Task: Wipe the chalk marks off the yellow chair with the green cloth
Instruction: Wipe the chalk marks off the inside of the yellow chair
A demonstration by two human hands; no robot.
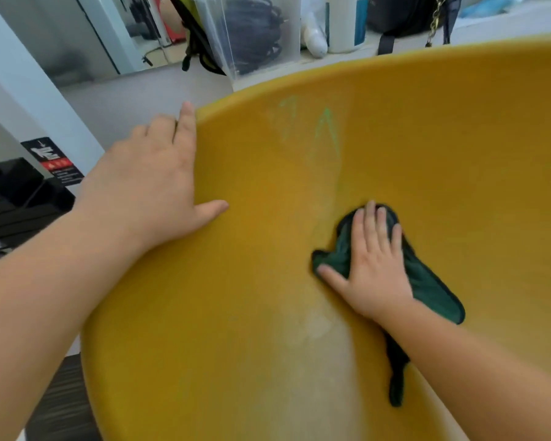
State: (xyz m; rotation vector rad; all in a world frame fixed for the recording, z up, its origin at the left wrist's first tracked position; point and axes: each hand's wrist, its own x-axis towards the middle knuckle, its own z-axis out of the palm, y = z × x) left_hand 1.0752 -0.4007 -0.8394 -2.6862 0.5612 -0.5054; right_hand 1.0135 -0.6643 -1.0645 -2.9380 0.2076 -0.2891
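Observation:
The yellow chair (pixel 427 154) fills most of the view, its curved shell facing me. Faint green chalk marks (pixel 326 128) streak the upper middle of the shell, with a pale smeared band running down below them. My right hand (pixel 374 265) presses flat, fingers straight, on the dark green cloth (pixel 433 288) against the shell, below the marks. A tail of the cloth hangs down under my right wrist. My left hand (pixel 153 179) holds the chair's left edge, thumb on the inner face, fingers over the rim.
Behind the chair a ledge holds a clear plastic box (pixel 252 36) of dark cables, a white bottle (pixel 342 23) and a black bag (pixel 407 14). A black cabinet with a warning sticker (pixel 54 160) stands at the left.

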